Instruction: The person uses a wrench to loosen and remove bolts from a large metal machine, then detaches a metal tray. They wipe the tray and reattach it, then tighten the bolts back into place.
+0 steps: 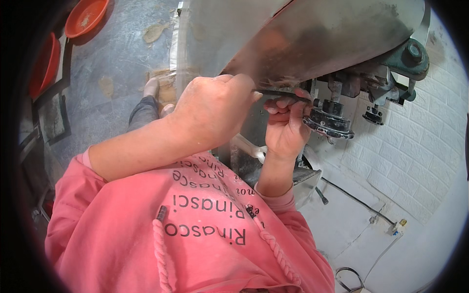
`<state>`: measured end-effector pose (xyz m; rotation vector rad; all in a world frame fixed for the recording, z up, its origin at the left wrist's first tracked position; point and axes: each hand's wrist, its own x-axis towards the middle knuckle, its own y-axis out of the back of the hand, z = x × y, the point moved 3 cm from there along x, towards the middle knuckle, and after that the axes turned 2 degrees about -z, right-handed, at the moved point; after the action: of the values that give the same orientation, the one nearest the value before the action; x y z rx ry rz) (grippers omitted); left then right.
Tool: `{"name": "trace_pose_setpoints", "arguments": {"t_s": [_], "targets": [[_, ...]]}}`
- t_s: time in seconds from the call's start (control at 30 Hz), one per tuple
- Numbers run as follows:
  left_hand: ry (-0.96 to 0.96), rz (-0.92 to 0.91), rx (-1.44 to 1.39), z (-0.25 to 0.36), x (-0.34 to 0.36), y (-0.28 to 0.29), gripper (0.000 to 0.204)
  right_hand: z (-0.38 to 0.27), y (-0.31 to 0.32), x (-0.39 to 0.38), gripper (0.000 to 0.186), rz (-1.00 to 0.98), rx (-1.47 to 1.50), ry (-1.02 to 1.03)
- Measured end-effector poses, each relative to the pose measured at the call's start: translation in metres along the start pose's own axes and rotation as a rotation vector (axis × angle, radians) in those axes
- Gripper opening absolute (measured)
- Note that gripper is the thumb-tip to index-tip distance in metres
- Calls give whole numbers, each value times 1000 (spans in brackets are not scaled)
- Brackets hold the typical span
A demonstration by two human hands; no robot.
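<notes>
A thin dark metal rod (278,93) spans the gap between my two hands, just under the lower edge of a large machine's grey housing. My left hand (212,110) is closed in a fist around its left end, thumb side toward the right. At the other end, my right hand (286,124) comes up from below with fingers and thumb closed about the rod. That end meets a dark round adjusting knob (330,122) on an upright threaded bolt (335,91). The fingers partly hide where rod and knob meet.
Overhead is the smooth, dusty machine housing (337,34), with a green bracket (405,58) at its right. A second knob (373,115) hangs near the white brick-patterned wall (391,151). Orange basins (85,18) are at the far left. A cable (356,198) runs at the right.
</notes>
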<state>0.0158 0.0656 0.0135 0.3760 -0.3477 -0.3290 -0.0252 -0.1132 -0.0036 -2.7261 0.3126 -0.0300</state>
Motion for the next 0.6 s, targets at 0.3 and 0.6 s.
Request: {"name": "trace_pose_setpoints", "arguments": {"t_s": [0.3,0.6], "targets": [[-8,-3,-54,4,7,2,17,1,-4,8,25,-59,150,27],[-76,-62,-78,10,2,2,13,-2,7,11,25,-254,301,-63]]}}
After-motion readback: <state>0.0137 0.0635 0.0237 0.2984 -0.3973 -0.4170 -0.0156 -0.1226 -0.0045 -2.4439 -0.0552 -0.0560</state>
